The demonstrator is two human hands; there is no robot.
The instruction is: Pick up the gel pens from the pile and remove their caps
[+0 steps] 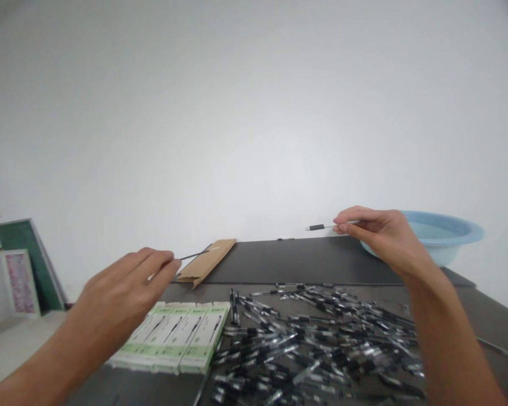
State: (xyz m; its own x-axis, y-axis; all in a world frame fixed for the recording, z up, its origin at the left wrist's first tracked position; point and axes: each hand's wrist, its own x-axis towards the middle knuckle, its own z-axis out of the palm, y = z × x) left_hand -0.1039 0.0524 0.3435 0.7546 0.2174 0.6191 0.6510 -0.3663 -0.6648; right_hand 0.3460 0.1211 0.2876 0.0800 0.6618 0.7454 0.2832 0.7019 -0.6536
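Observation:
My left hand (pixel 131 279) is raised over the boxes at the left, its fingers closed on a thin pen refill (pixel 195 255). The refill is dark with a pale tip end and points to the right. On the other side, my right hand (pixel 381 234) pinches a clear pen barrel with a black grip (pixel 316 227), held nearly level with its tip to the left. Beneath the hands, many loose pens (pixel 296 338) with clear barrels and black grips lie scattered on the dark table. Several green and white pen boxes (pixel 203 338) lie side by side below my left hand.
A brown cardboard piece (pixel 214 259) lies behind the boxes. Behind my right hand stands a light blue basin (pixel 452 239). A raised dark board (pixel 279 262) runs along the wall. Far left, a green board (pixel 38 265) and a framed picture (pixel 21 282) lean.

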